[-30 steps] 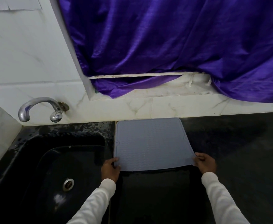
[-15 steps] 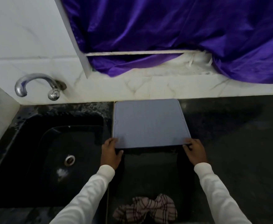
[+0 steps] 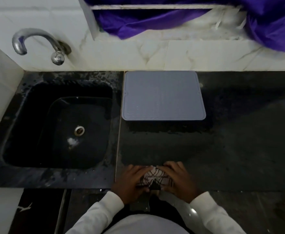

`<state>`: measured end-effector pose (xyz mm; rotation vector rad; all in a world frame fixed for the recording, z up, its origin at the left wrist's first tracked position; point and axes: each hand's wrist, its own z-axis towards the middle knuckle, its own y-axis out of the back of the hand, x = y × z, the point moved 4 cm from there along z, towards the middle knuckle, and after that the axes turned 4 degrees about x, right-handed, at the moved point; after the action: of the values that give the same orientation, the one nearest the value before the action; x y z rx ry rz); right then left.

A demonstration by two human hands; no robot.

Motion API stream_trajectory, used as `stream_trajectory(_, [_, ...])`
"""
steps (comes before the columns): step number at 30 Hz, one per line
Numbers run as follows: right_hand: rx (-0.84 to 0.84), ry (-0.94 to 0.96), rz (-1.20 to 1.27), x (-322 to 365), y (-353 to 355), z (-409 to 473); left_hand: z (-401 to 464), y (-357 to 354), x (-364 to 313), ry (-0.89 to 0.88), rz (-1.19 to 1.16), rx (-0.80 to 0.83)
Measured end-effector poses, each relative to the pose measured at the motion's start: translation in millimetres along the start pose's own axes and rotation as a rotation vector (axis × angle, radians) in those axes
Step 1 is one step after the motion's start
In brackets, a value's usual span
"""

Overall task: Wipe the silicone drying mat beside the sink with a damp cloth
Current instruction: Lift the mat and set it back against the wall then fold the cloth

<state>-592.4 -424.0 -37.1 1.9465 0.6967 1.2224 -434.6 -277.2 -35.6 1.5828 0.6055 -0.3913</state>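
Matt grey silicone drying mat [image 3: 163, 96], finely ribbed. Soft checked woven cloth [image 3: 155, 177], crumpled. Glossy black stone countertop [image 3: 239, 141], wet and speckled near the glossy black sink [image 3: 57, 125]. Polished metal tap [image 3: 37, 43]. Shiny purple satin curtain [image 3: 155, 24]. Smooth white marble-look wall tiles [image 3: 172, 54].

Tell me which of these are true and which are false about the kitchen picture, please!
1. Both hands are holding the checked cloth. True: the left hand and right hand grip the checked cloth near the counter's front edge.
2. The grey mat is lying inside the sink. False: the grey mat lies flat on the black counter, to the right of the sink.
3. The cloth is touching the mat. False: a stretch of counter lies between them.
4. The tap is above the sink's back left corner. True: the tap comes out of the wall there.
5. Water is running from the tap. False: no stream shows.
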Motion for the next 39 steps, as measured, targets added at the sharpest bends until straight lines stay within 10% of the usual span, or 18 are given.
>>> stream_trajectory(22, [-0.465, 0.136, 0.111, 45, 73, 109, 43, 85, 17, 0.255, -0.139, -0.558])
stream_trajectory(39, [-0.234, 0.710, 0.086, 326, 73, 281, -139, 235, 134, 0.739, -0.049, -1.180])
